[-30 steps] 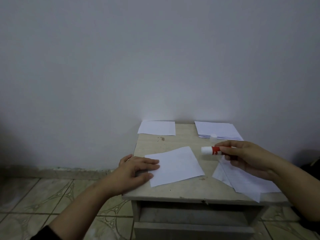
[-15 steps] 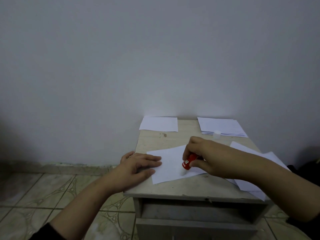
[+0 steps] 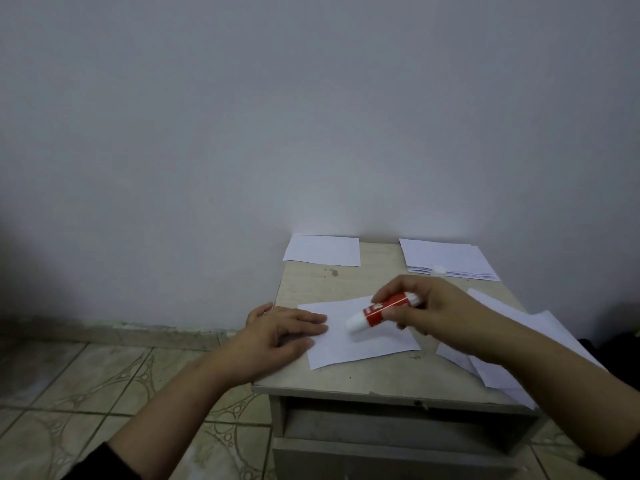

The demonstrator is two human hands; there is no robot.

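A white sheet of paper (image 3: pixel 367 341) lies near the front of a small beige table (image 3: pixel 346 282). My left hand (image 3: pixel 280 330) lies flat on the sheet's left edge with its fingers straight, pressing it down. My right hand (image 3: pixel 426 306) grips a red and white glue stick (image 3: pixel 377 311) over the sheet. The stick is tilted, its white end pointing down and left toward the paper. I cannot tell whether that end touches the sheet.
A single sheet (image 3: pixel 322 250) lies at the table's back left and a paper stack (image 3: pixel 446 259) with a small white cap (image 3: pixel 439 269) at the back right. More loose sheets (image 3: pixel 498 372) lie under my right forearm. A drawer (image 3: pixel 398 434) sits below; the tiled floor (image 3: pixel 86 393) is on the left.
My right hand carried the glue stick from the right onto the sheet, then lifted back and tilted it so the white end shows. My left hand stayed pressed on the paper.
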